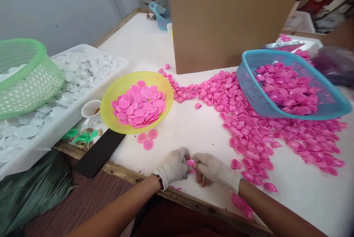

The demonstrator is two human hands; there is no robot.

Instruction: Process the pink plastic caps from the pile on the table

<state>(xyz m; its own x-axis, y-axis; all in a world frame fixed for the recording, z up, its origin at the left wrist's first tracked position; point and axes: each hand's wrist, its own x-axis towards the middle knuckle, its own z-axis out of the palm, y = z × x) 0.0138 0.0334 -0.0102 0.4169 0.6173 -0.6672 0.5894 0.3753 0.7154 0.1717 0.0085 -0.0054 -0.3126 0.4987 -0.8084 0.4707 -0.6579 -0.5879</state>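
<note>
Both my hands wear white gloves and meet at the near edge of the white table (193, 130). My left hand (174, 166) and my right hand (211, 169) are both closed on one small pink plastic cap (190, 162) held between them. A wide heap of loose pink caps (257, 130) spreads to the right of my hands. A yellow bowl (116, 96) to the upper left holds flat pink discs (138, 106). Three pink discs (148, 139) lie on the table just below the bowl.
A blue basket (251, 93) of pink caps is tilted over the heap at right. A brown cardboard box (221, 15) stands behind. At left are a white tray (72, 109) of white discs, a green basket (24, 74), a small cup (90, 109) and a black phone (99, 152).
</note>
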